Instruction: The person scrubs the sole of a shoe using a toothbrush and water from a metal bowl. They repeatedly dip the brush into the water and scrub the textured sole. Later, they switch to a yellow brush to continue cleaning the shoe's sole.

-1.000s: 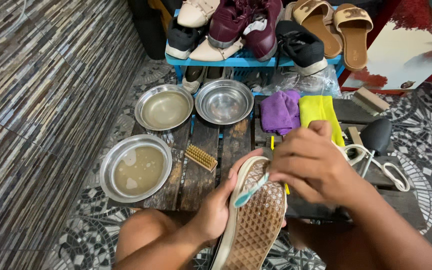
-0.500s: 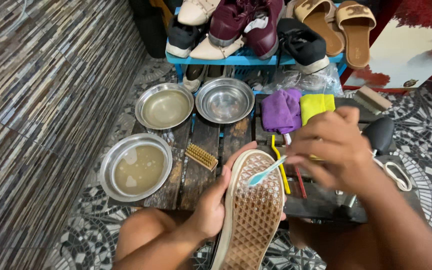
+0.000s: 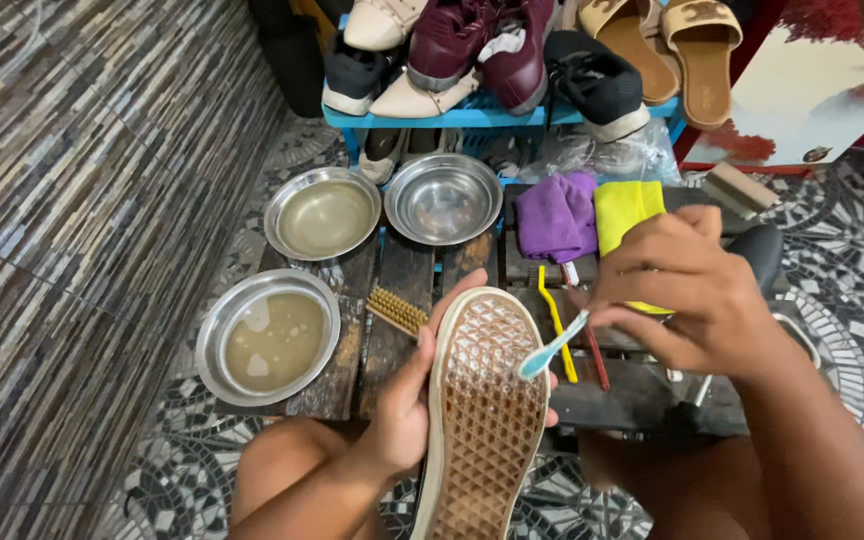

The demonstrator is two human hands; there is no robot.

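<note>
My left hand [image 3: 407, 400] grips a shoe [image 3: 482, 410] from its left side, sole turned up; the sole is tan with a waffle pattern and a cream rim. My right hand [image 3: 687, 295] holds a light blue toothbrush [image 3: 550, 348], its head at the sole's right edge near the toe half. The shoe's upper is hidden under the sole.
A dark wooden pallet [image 3: 397, 345] carries three metal bowls: two with murky water [image 3: 270, 335] [image 3: 323, 212] and one without [image 3: 443, 198]. A small wooden brush [image 3: 397, 310], purple cloth [image 3: 557, 215], yellow cloth [image 3: 627, 205] and a yellow toothbrush [image 3: 555, 320] lie there. A blue shoe rack [image 3: 492, 115] stands behind.
My right hand moved the toothbrush from the sole's left side across to its right edge. The shoe shifted slightly left and up in my left hand.
</note>
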